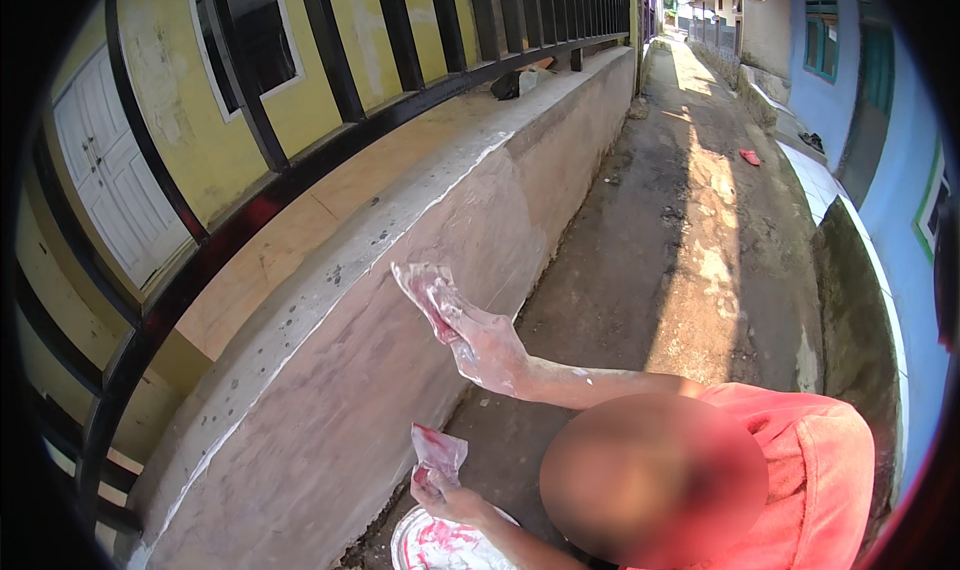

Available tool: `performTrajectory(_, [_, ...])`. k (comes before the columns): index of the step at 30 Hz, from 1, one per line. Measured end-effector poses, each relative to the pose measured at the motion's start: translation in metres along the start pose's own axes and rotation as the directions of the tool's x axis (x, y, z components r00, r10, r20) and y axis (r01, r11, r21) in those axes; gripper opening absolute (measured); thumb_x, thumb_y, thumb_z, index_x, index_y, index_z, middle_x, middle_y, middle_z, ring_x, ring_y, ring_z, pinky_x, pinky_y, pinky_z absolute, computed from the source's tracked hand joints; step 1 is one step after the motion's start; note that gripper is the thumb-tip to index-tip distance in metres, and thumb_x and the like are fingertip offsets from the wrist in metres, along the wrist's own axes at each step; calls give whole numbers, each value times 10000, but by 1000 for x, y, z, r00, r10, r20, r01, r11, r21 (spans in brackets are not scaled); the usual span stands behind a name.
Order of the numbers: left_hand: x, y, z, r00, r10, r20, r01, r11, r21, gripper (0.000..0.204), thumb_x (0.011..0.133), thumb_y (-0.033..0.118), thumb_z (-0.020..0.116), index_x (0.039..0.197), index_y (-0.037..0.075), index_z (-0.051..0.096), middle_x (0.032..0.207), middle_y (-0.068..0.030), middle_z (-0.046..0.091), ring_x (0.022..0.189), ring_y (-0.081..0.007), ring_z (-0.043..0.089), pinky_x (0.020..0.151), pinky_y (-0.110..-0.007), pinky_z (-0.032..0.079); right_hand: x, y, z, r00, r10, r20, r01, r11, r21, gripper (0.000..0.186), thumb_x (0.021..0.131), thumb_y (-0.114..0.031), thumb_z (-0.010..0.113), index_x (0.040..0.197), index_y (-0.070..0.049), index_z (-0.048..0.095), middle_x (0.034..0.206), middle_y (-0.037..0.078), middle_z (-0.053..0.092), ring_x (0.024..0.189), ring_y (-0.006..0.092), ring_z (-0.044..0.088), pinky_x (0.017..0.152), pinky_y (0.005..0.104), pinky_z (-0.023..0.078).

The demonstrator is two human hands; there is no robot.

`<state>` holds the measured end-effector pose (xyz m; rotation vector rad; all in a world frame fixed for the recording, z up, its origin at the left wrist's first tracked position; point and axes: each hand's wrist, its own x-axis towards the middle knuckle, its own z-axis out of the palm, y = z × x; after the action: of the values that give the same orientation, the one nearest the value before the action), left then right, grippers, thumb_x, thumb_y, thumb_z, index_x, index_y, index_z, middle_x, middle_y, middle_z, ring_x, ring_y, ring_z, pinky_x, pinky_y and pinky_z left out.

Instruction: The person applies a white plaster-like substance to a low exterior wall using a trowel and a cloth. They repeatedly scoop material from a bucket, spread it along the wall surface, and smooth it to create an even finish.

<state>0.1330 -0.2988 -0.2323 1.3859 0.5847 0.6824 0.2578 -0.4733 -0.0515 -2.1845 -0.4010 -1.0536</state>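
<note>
At the lower middle, my left hand (447, 498) is closed on the lower end of a flat translucent piece (440, 452) with red smears. Below that hand is a round white tub (425, 545) streaked with red and white, cut off by the lower edge. My right hand (490, 345), coated in whitish material, is closed around a pale, red-stained flat piece (428, 285). Its far end is close to the upper face of a low plastered wall (340, 380); I cannot tell if they touch. The exact kind of both pieces is unclear.
A black metal railing (240, 215) runs along the wall's left side, before a yellow house (160, 100) with a white door (115, 160). A narrow paved lane (620, 250) stretches away. At right stands a light-blue house (815, 80); a red scrap (750, 157) lies on the lane.
</note>
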Motion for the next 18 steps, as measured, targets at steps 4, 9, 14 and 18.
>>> performTrajectory(4, [5,-3,-8,1000,-11,7,11,999,-39,303,971,32,642,1239,-99,593,1179,-198,662,1108,-304,635,996,-423,496,11,25,-64,957,265,-116,-235,946,223,449,980,23,566,1426,71,563,1446,115,636,1329,183,584,1142,298,394])
performTrajectory(9, [-13,-1,2,998,-41,55,46,995,-89,332,976,21,610,1271,-123,561,1193,-202,651,1120,-305,629,994,-419,498,79,165,-119,813,509,-283,-460,860,222,233,868,-41,539,1030,62,672,903,-50,576,829,105,494,753,287,451])
performTrajectory(14, [1,-1,0,998,-66,7,66,994,-82,332,978,32,628,1273,-110,574,1224,-211,654,1146,-317,633,1019,-430,492,15,-3,-27,934,355,35,-357,931,77,414,957,-39,620,1370,-9,635,1349,255,633,1242,384,640,945,349,544])
performTrajectory(18, [10,8,-16,1000,4,29,-7,995,98,342,971,28,631,1280,-111,577,1229,-210,651,1158,-324,628,1030,-427,489,23,-50,-62,928,135,346,-233,938,257,410,945,-2,628,1353,-10,650,1343,236,651,1224,376,663,953,355,544])
